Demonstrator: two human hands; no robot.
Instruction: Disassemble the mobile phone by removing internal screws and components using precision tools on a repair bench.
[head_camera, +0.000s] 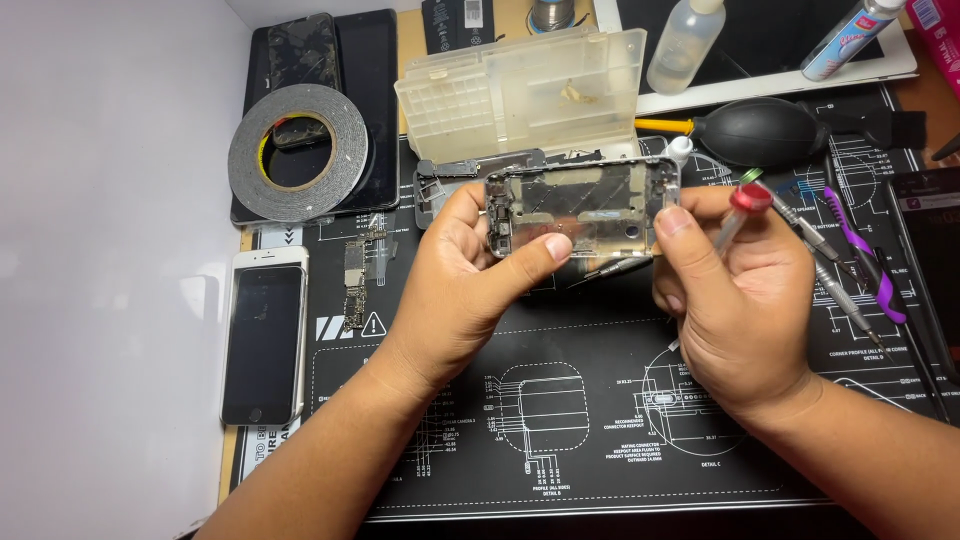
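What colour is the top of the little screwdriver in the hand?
Red: the screwdriver cap in the right hand shows best in the head view.

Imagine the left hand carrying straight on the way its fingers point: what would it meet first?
Probably the clear plastic organiser box, just beyond the phone frame that the left hand grips; depth is hard to judge.

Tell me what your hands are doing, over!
Left hand and right hand both grip the phone frame. Right hand also holds a screwdriver. Nothing in the way.
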